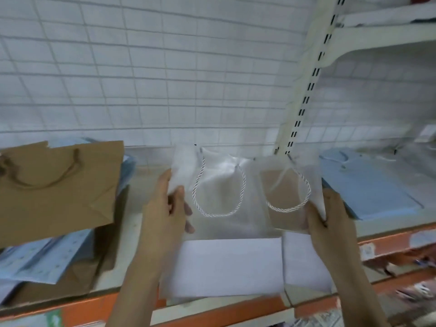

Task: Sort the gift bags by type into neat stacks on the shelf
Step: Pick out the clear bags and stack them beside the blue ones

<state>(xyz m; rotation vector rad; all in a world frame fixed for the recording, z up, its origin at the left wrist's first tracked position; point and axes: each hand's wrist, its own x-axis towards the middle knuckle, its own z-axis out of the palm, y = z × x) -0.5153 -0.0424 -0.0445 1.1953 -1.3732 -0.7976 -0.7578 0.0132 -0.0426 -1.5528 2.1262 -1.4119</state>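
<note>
Left hand (165,204) pinching the left edge of a clear bag (226,194), thumb on top, fingers curled beneath; right hand (330,223) gripping the right edge of a second clear bag (290,192). Both held just above white bags (226,267) on the shelf (389,227), between a brown bag (59,185) and blue bags (368,185).

Shop, stock aisle. White slotted upright (306,95) carries bracketed metal shelves (387,36) against a wire-grid back panel (165,79). Orange price rail (236,312) runs along the shelf's front edge, small labels stuck on. Flat gift bags stacked in piles: brown paper (59,185), pale blue (368,185).
</note>
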